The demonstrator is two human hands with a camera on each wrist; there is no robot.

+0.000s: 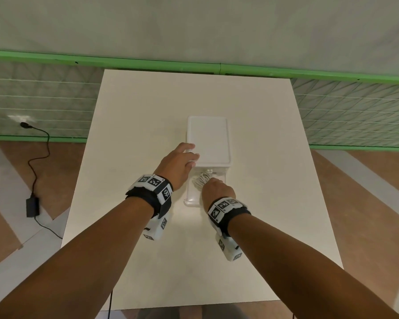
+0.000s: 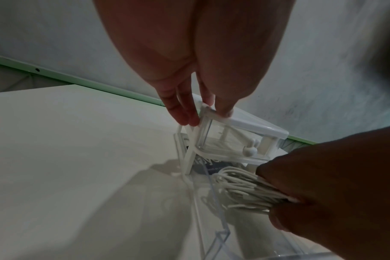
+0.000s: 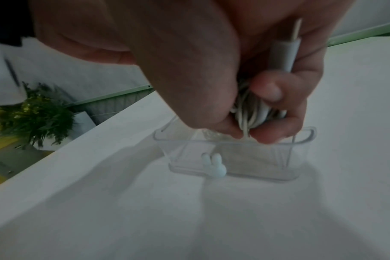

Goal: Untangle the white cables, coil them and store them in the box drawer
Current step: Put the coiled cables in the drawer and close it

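Observation:
A white box (image 1: pixel 209 134) with clear drawers stands mid-table. Its lower drawer (image 1: pixel 191 196) is pulled out toward me. My left hand (image 1: pixel 190 155) holds the box's near left corner, with the thumb on top and fingers (image 2: pixel 185 114) down the side. My right hand (image 1: pixel 213 183) grips a coiled bundle of white cables (image 3: pixel 252 112) just over the open drawer (image 3: pixel 234 158). The loops (image 2: pixel 241 190) stick out toward the box and a plug (image 3: pixel 285 52) lies against the palm. The upper drawer (image 2: pixel 234 144) is closed, and its rabbit-shaped knob (image 2: pixel 249 151) shows.
The white table (image 1: pixel 148 111) stretches wide on both sides of the box. A green-railed mesh fence (image 1: pixel 148 63) runs behind the table. A black power adapter (image 1: pixel 32 207) with its cord lies on the floor at left. A green plant (image 3: pixel 38 114) stands beyond the table's edge.

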